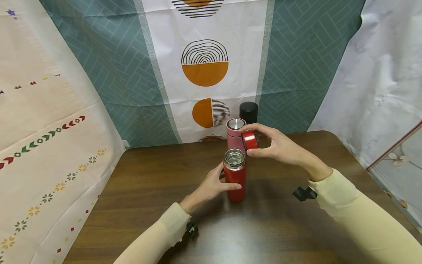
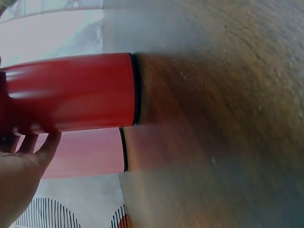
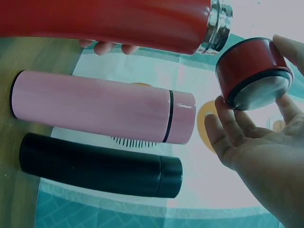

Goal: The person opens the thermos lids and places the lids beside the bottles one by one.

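Observation:
A red thermos flask [image 1: 236, 174] stands upright on the table, its steel threaded mouth [image 1: 234, 158] uncovered. My left hand [image 1: 209, 185] grips it around the body, thumb on the near side; the left wrist view shows the flask's black-rimmed base [image 2: 136, 90] at the table top. Up and to the right of the mouth, my right hand [image 1: 278, 146] holds the red lid [image 1: 250, 140] between thumb and fingers, tilted and apart from the flask. In the right wrist view the lid's silvery face with a dark ring [image 3: 259, 90] shows.
Close behind the red flask stands a pink flask [image 1: 234, 141] with its lid on. A black flask [image 1: 248, 112], also capped, is farther back near the patterned cloth [image 1: 204, 91]. The brown wooden table [image 1: 158, 179] extends to both sides, with cloths hanging around it.

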### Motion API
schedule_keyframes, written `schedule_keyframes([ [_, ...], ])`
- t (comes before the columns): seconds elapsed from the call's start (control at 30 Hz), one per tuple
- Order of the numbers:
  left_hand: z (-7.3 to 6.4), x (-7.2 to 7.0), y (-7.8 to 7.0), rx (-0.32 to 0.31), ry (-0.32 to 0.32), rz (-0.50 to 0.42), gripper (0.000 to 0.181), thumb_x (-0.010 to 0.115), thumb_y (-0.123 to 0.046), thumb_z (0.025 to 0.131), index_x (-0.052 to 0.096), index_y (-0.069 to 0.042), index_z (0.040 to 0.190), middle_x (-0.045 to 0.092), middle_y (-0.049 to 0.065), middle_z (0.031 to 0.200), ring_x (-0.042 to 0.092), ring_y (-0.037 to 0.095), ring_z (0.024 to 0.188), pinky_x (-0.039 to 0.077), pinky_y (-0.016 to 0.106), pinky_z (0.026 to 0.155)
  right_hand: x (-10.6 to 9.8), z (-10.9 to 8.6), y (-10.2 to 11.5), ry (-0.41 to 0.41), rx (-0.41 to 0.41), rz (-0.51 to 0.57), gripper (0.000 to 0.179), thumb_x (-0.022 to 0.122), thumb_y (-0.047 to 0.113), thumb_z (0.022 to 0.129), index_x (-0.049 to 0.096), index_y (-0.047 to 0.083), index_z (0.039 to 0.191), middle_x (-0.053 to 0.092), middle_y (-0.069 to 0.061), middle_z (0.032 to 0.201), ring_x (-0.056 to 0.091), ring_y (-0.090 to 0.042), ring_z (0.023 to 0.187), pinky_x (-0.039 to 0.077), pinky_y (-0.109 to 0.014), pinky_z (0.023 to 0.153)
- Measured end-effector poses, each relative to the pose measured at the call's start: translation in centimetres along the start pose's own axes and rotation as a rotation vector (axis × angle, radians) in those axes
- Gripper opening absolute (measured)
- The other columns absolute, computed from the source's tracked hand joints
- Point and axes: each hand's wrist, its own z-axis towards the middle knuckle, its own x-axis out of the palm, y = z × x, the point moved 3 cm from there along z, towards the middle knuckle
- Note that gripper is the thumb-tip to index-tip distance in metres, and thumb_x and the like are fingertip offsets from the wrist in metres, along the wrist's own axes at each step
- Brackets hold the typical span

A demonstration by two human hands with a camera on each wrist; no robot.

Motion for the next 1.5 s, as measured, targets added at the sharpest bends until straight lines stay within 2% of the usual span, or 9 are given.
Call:
schedule_keyframes([
  [0.2, 0.2, -0.2, -0.2, -0.006, 0.040, -0.003, 0.087, 0.086, -0.033, 0.087, 0.037, -0.025, 0.159, 0.054, -0.003, 0.151, 0.050, 0.029, 0.140, 0.044, 0.057, 0.113, -0.5, -0.2, -0.3, -0.031, 0.005, -0.007, 0.052, 0.084, 0.015, 0.088, 0.059, 0.016, 0.133, 0.062, 0.000, 0.129, 0.056, -0.018, 0.122, 0.041, -0.048, 0.109],
  [0.33, 0.1, -0.3, -0.4, 0.011, 0.043, 0.002, 0.086, 0.086, -0.029, 0.086, 0.039, -0.023, 0.157, 0.055, -0.001, 0.150, 0.051, 0.029, 0.140, 0.043, 0.057, 0.113, -0.8, -0.4, -0.6, -0.053, 0.034, -0.015, 0.053, 0.087, 0.014, 0.085, 0.059, 0.016, 0.130, 0.063, -0.001, 0.126, 0.058, -0.018, 0.120, 0.041, -0.050, 0.108],
  [0.5, -0.3, -0.9, -0.4, -0.012, -0.029, 0.013, 0.084, 0.088, -0.032, 0.084, 0.045, -0.022, 0.155, 0.058, 0.000, 0.148, 0.054, 0.034, 0.136, 0.047, 0.057, 0.109, -1.0, -0.6, -0.7, -0.067, 0.064, -0.036, 0.053, 0.088, 0.014, 0.084, 0.059, 0.015, 0.128, 0.065, -0.002, 0.123, 0.056, -0.018, 0.119, 0.040, -0.052, 0.108],
  [0.73, -0.6, -1.8, -0.7, -0.007, -0.111, 0.041, 0.085, 0.089, -0.034, 0.083, 0.046, -0.021, 0.156, 0.057, -0.002, 0.149, 0.054, 0.032, 0.137, 0.046, 0.058, 0.110, -0.7, -0.6, -1.0, -0.077, 0.061, -0.028, 0.058, 0.089, 0.014, 0.083, 0.055, 0.008, 0.130, 0.066, -0.005, 0.124, 0.059, -0.020, 0.120, 0.042, -0.039, 0.107],
  [0.9, -0.6, -2.9, -1.0, 0.020, -0.186, 0.031, 0.083, 0.090, -0.029, 0.082, 0.048, -0.020, 0.154, 0.060, -0.001, 0.144, 0.059, 0.029, 0.130, 0.050, 0.055, 0.106, -0.2, -0.5, -1.3, -0.056, 0.071, -0.030, 0.068, 0.087, 0.020, 0.086, 0.054, 0.010, 0.145, 0.064, -0.001, 0.134, 0.058, -0.019, 0.126, 0.042, -0.050, 0.112],
  [1.13, -0.9, -4.4, -1.4, 0.036, -0.269, 0.012, 0.076, 0.090, -0.026, 0.082, 0.053, -0.019, 0.148, 0.064, 0.003, 0.137, 0.063, 0.032, 0.123, 0.054, 0.052, 0.102, 0.9, -0.3, -1.9, -0.065, 0.077, -0.021, 0.072, 0.088, 0.023, 0.085, 0.056, 0.012, 0.148, 0.064, -0.002, 0.137, 0.057, -0.022, 0.128, 0.042, -0.054, 0.112],
  [1.23, -1.0, -4.9, -1.6, 0.041, -0.293, 0.001, 0.073, 0.090, -0.025, 0.082, 0.055, -0.019, 0.146, 0.065, 0.003, 0.135, 0.063, 0.033, 0.122, 0.054, 0.053, 0.101, 1.6, -0.1, -2.1, -0.090, 0.082, 0.002, 0.071, 0.090, 0.021, 0.083, 0.058, 0.012, 0.146, 0.065, -0.004, 0.134, 0.060, -0.023, 0.125, 0.046, -0.051, 0.109],
  [1.43, -1.3, -6.2, -1.7, 0.019, -0.338, -0.008, 0.071, 0.089, -0.022, 0.083, 0.055, -0.020, 0.145, 0.064, 0.005, 0.136, 0.061, 0.035, 0.124, 0.053, 0.056, 0.103, 3.1, 0.4, -2.5, -0.152, 0.107, 0.053, 0.068, 0.091, 0.018, 0.082, 0.058, 0.011, 0.142, 0.067, -0.007, 0.129, 0.065, -0.022, 0.116, 0.054, -0.035, 0.097],
  [1.5, -1.4, -6.6, -1.6, 0.006, -0.351, -0.009, 0.071, 0.089, -0.023, 0.083, 0.054, -0.020, 0.145, 0.064, 0.006, 0.136, 0.061, 0.035, 0.125, 0.053, 0.055, 0.103, 3.7, 0.5, -2.6, -0.177, 0.119, 0.085, 0.067, 0.090, 0.015, 0.083, 0.058, 0.010, 0.142, 0.067, -0.010, 0.129, 0.066, -0.025, 0.117, 0.055, -0.037, 0.097],
])
